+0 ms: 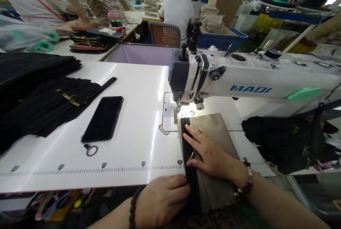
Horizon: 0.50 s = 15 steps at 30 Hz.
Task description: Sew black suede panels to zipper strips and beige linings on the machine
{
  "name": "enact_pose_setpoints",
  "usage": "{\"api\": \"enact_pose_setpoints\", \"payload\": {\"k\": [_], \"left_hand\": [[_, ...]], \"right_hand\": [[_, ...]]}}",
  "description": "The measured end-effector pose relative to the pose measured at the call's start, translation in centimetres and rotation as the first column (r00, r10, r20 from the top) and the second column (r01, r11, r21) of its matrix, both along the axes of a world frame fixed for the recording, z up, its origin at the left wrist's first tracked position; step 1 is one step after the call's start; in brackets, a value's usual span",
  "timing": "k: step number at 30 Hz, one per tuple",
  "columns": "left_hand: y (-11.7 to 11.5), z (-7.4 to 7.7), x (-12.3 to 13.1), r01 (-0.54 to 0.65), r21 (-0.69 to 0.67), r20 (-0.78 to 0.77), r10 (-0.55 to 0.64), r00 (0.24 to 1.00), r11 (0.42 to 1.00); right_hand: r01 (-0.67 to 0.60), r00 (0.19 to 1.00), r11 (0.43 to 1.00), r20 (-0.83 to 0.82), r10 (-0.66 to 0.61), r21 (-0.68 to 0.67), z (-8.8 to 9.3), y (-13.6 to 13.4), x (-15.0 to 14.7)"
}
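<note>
A beige fabric piece point(217, 129) with a black zipper strip point(187, 143) along its left edge lies on the white table, its far end at the needle area of the sewing machine point(186, 79). My right hand point(210, 150) rests on the fabric and strip, fingers spread, beside a gold zipper pull point(191, 156). My left hand point(165, 198) is at the table's front edge, its fingers pinched on the near part of the black strip, which hangs over the edge with the fabric.
A black phone point(102, 118) with a ring strap lies left of the machine. Black zipper pieces point(64, 97) are piled at the far left, and more black pieces point(282, 140) lie on the right. A person in white point(178, 12) sits beyond the table.
</note>
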State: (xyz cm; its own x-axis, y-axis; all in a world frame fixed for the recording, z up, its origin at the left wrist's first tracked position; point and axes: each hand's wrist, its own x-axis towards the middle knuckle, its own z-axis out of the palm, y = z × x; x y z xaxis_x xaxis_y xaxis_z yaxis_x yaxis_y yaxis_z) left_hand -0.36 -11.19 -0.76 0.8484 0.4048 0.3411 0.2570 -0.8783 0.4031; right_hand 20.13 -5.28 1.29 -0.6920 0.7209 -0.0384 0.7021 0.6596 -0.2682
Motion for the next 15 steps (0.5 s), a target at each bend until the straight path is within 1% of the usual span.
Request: {"api": "enact_pose_setpoints", "payload": {"k": [3,7,8,10,12,13,15], "left_hand": [[0.2,0.2,0.2,0.075,-0.05,0.005,-0.075,0.997,0.996],[0.3,0.3,0.8,0.041,-0.109,0.06,-0.034,0.998,0.993],[0.3,0.5,0.9,0.041,-0.095,0.071,-0.034,0.997,0.995],[0.5,0.9,0.8,0.079,-0.038,0.095,-0.075,0.993,0.996],[0.9,1.9,0.4,0.096,-0.029,0.133,-0.091,0.987,0.995],[1.3,2.4,0.1,0.067,-0.05,0.153,-0.059,0.986,0.996],[2.6,3.4,-0.3,-0.07,-0.109,0.15,0.086,0.985,0.992]], "right_hand": [[-0.023,1.0,1.0,0.006,0.023,0.019,0.1,0.3,0.2],[-0.02,1.0,0.998,-0.007,0.021,0.052,-0.1,0.4,0.4],[-0.021,1.0,0.999,-0.01,0.022,0.048,-0.1,0.3,0.4],[-0.031,0.999,0.999,-0.018,0.031,0.031,-0.1,0.3,0.4],[-0.042,0.999,0.999,-0.026,0.043,0.01,-0.1,0.3,0.4],[-0.047,0.999,0.999,-0.028,0.047,0.003,-0.1,0.4,0.4],[-0.055,0.998,0.999,-0.028,0.055,0.0,-0.1,0.4,0.4]]}}
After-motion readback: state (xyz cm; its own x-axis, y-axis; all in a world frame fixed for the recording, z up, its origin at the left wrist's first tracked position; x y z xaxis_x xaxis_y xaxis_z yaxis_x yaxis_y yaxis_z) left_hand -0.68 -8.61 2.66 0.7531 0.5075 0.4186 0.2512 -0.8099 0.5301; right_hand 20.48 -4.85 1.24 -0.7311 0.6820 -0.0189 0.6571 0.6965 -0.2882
